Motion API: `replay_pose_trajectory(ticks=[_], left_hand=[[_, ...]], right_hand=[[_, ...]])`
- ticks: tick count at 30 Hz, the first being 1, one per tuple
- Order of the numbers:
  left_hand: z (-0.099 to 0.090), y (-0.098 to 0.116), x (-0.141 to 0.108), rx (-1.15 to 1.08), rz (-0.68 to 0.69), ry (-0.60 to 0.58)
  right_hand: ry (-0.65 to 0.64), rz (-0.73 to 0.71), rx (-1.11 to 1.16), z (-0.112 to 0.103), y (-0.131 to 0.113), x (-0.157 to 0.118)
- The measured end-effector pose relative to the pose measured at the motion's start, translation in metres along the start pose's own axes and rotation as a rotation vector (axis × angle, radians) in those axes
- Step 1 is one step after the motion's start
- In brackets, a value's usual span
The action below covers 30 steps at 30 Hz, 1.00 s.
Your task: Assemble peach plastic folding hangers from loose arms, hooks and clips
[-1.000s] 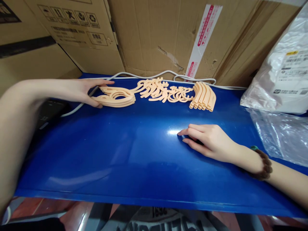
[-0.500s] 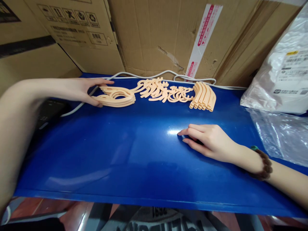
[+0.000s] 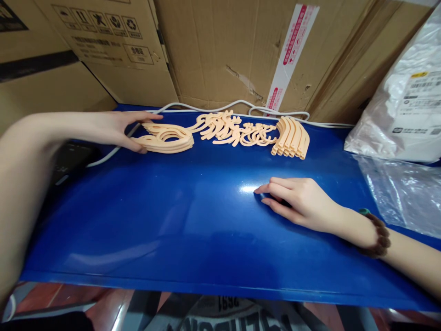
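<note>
My left hand [image 3: 117,128] is at the left end of a stack of beige plastic looped pieces [image 3: 172,140]. Its thumb touches the near side and its fingers stretch out along the far side, apart from the thumb. Right of that stack lie a heap of beige hook-shaped pieces [image 3: 220,126], smaller curved hooks [image 3: 257,134] and a row of beige curved arms [image 3: 291,138] that look like hanger parts. My right hand [image 3: 296,200] rests on the blue tabletop [image 3: 193,211], holding nothing, with index finger and thumb apart and the other fingers partly bent.
Cardboard boxes [image 3: 220,55] stand along the back and left. A white cable [image 3: 213,109] runs behind the pieces. At the right are a white plastic parcel bag [image 3: 399,110] and a clear plastic sheet [image 3: 403,193]. A dark phone-like device [image 3: 69,161] lies behind my left forearm.
</note>
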<state>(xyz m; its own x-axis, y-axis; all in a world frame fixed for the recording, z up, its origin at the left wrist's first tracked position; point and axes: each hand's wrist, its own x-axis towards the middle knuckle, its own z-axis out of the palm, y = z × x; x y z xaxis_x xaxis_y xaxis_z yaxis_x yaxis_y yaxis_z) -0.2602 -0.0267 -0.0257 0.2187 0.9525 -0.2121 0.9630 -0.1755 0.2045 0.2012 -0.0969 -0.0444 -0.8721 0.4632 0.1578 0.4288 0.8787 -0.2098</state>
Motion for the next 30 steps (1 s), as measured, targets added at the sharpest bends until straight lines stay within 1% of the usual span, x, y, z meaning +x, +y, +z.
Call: replay_pose_trajectory(ticks=[5, 10, 12, 16, 18, 19, 21, 23, 26, 30], left_hand=[[0.002, -0.002, 0.000, 0.000, 0.008, 0.001], [-0.009, 0.006, -0.011, 0.002, -0.088, 0.004], [-0.016, 0.010, -0.016, 0.004, -0.102, 0.061], [-0.023, 0.021, -0.022, -0.021, -0.116, 0.299], [-0.022, 0.024, -0.021, 0.053, -0.135, 0.349], [-0.020, 0.023, -0.019, 0.105, -0.137, 0.344], [-0.015, 0.016, -0.013, 0.173, -0.107, 0.295], [-0.010, 0.006, -0.005, 0.177, -0.039, 0.253], [-0.003, -0.007, 0.004, 0.175, 0.047, 0.221], [0.000, -0.010, 0.008, 0.214, 0.050, 0.219]], right_hand=[[0.001, -0.001, 0.009, -0.001, 0.000, 0.000], [-0.005, 0.006, 0.010, 0.000, 0.000, -0.001], [-0.010, 0.007, 0.011, 0.000, 0.000, -0.001], [-0.004, 0.004, 0.010, 0.000, 0.000, -0.001], [-0.002, 0.004, 0.010, 0.000, 0.000, -0.001], [-0.001, 0.004, 0.011, 0.000, 0.000, -0.001], [-0.003, 0.005, 0.012, -0.001, 0.000, -0.001], [-0.006, 0.006, 0.011, -0.001, 0.001, -0.001], [-0.009, 0.006, 0.008, 0.000, 0.001, -0.001], [-0.006, 0.002, 0.008, 0.000, 0.000, 0.000]])
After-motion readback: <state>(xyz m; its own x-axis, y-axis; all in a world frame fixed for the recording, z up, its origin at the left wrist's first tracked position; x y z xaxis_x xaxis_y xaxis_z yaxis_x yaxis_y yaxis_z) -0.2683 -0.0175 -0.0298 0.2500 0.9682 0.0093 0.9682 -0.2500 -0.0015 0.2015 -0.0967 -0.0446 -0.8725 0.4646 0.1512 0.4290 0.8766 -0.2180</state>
